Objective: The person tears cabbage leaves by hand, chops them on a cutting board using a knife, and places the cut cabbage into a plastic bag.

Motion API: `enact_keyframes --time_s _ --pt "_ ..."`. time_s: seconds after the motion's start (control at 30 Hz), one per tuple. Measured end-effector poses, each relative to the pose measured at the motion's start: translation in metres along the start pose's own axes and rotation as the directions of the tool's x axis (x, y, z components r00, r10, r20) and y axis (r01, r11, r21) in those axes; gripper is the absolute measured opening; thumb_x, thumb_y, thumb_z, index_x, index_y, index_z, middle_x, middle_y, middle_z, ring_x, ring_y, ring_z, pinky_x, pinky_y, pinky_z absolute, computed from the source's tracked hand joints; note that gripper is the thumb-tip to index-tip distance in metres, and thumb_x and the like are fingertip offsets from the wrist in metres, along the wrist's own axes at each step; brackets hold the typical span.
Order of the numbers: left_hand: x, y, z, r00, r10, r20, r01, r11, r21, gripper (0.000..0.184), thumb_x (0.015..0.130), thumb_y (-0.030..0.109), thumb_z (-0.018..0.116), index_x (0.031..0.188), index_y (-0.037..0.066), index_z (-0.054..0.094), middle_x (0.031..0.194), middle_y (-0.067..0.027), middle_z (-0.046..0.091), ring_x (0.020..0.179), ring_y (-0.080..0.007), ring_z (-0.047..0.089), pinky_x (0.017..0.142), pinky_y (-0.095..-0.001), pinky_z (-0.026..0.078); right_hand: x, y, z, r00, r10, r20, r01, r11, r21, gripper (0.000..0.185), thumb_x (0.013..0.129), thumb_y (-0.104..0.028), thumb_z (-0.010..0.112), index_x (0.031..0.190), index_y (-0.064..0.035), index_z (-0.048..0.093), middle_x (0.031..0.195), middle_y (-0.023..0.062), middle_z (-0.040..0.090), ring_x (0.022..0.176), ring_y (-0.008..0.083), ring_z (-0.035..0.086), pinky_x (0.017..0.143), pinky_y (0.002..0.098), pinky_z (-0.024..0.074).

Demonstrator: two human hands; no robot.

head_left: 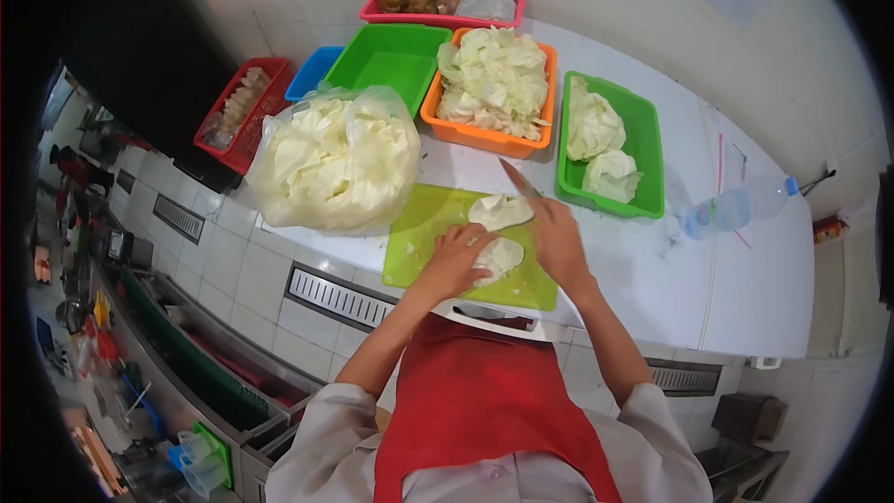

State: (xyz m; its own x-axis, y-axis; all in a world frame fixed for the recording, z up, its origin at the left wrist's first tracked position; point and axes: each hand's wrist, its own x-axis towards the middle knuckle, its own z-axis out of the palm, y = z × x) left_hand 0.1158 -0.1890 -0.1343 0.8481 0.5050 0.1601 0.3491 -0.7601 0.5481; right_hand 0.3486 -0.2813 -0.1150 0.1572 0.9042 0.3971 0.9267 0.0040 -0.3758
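A yellow-green cutting board (424, 224) lies at the table's front edge with two pale cabbage pieces on it. My left hand (458, 259) rests over the board, its fingers spread and touching the nearer cabbage piece (501, 258). My right hand (557, 240) is closed around the handle of a knife (520, 179), whose blade points up and away to the left. Beside the knife and my right hand lies the farther cabbage piece (500, 212). Small cabbage scraps are scattered on the board.
A plastic bag of cut cabbage (340, 163) stands left of the board. Behind are an orange basket (489, 140) heaped with leaves and an empty green basket (386, 61). A green basket (643, 144) with cabbage and a water bottle (736, 209) stand right.
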Motion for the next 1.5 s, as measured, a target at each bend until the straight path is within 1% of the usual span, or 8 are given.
enact_keyframes --time_s 0.23,0.43,0.6,0.83,1.0,1.17,1.33,1.5 --pt "-0.003 0.002 0.038 0.987 -0.149 -0.058 0.155 0.978 0.136 0.069 0.082 0.03 0.088 0.144 0.013 0.061 0.136 -0.012 0.057 0.129 -0.0355 0.05 0.104 -0.0524 0.044 0.067 0.024 0.052 0.958 -0.182 0.222 0.163 0.981 0.101 0.056 0.079 -0.001 0.079 0.133 -0.0079 0.064 0.137 0.0195 0.065 0.113 0.0427 0.068 0.093 0.0488 0.0543" --pt "-0.011 -0.001 0.047 0.969 -0.191 -0.158 0.18 0.98 -0.084 0.039 0.085 0.024 0.086 0.116 0.006 0.071 0.113 -0.0151 0.069 0.112 -0.0384 0.061 0.097 -0.0491 0.051 0.125 -0.064 -0.037 0.991 0.106 0.086 -0.137 0.747 0.651 0.043 0.091 -0.01 0.076 0.132 -0.0015 0.063 0.116 0.0163 0.074 0.107 0.0272 0.073 0.093 0.0378 0.0558" --pt "-0.03 0.033 -0.05 0.829 -0.456 -0.322 0.215 0.793 -0.57 0.026 0.091 0.017 0.083 0.103 0.001 0.067 0.097 -0.0158 0.068 0.087 -0.0226 0.066 0.081 -0.0378 0.054 0.24 -0.181 -0.007 0.974 -0.208 0.094 0.085 0.714 0.695 0.041 0.096 -0.019 0.075 0.131 -0.0008 0.064 0.115 0.0143 0.075 0.101 0.0266 0.072 0.088 0.0371 0.056" --pt "-0.002 -0.043 -0.233 0.466 0.033 -0.884 0.285 0.94 0.186 0.038 0.086 0.018 0.086 0.113 0.0 0.067 0.117 -0.0155 0.068 0.109 -0.0317 0.065 0.095 -0.0418 0.051 0.291 -0.197 0.003 0.664 -0.474 0.578 0.545 0.837 0.059 0.041 0.103 -0.037 0.066 0.133 -0.0111 0.068 0.117 0.0207 0.073 0.123 0.0391 0.065 0.108 0.0579 0.0436" --pt "0.021 -0.111 -0.215 0.904 -0.172 -0.391 0.329 0.864 0.381 0.064 0.089 0.043 0.08 0.145 0.019 0.061 0.146 -0.0183 0.058 0.15 -0.0433 0.04 0.119 -0.0788 0.018 0.286 -0.176 -0.049 0.451 -0.565 0.691 0.597 0.766 0.238 0.024 0.097 -0.017 0.072 0.12 -0.0096 0.073 0.116 0.0116 0.068 0.12 0.0357 0.063 0.103 0.0526 0.0462" --pt "0.035 -0.062 -0.219 0.925 -0.376 -0.058 0.325 0.702 0.634 0.068 0.094 0.054 0.073 0.152 0.025 0.056 0.163 -0.0206 0.042 0.155 -0.0432 0.032 0.121 -0.0815 0.01 0.296 -0.188 -0.062 0.43 -0.629 0.648 0.617 0.729 0.298 0.019 0.088 0.001 0.072 0.106 -0.0039 0.075 0.109 0.0125 0.069 0.111 0.0341 0.066 0.093 0.0431 0.0526" --pt "0.025 -0.116 -0.223 0.96 -0.26 0.102 0.24 0.955 0.175 0.065 0.107 0.059 0.049 0.164 0.029 0.044 0.18 -0.0196 0.003 0.164 -0.0474 -0.003 0.128 -0.0717 0.005 0.314 -0.206 -0.076 0.512 -0.577 0.636 0.59 0.775 0.227 0.018 0.083 0.013 0.066 0.095 0.001 0.073 0.101 0.0147 0.069 0.099 0.034 0.07 0.085 0.0408 0.0562" --pt "0.035 -0.123 -0.232 0.885 -0.308 0.349 0.174 0.914 0.367 0.063 0.108 0.048 0.047 0.167 0.027 0.04 0.181 -0.016 -0.008 0.163 -0.0494 -0.012 0.128 -0.0695 0.002 0.316 -0.195 -0.082 0.526 -0.648 0.551 0.475 0.761 0.441 0.017 0.084 0.015 0.064 0.095 0.0027 0.07 0.098 0.0156 0.069 0.097 0.0317 0.072 0.084 0.0388 0.057"
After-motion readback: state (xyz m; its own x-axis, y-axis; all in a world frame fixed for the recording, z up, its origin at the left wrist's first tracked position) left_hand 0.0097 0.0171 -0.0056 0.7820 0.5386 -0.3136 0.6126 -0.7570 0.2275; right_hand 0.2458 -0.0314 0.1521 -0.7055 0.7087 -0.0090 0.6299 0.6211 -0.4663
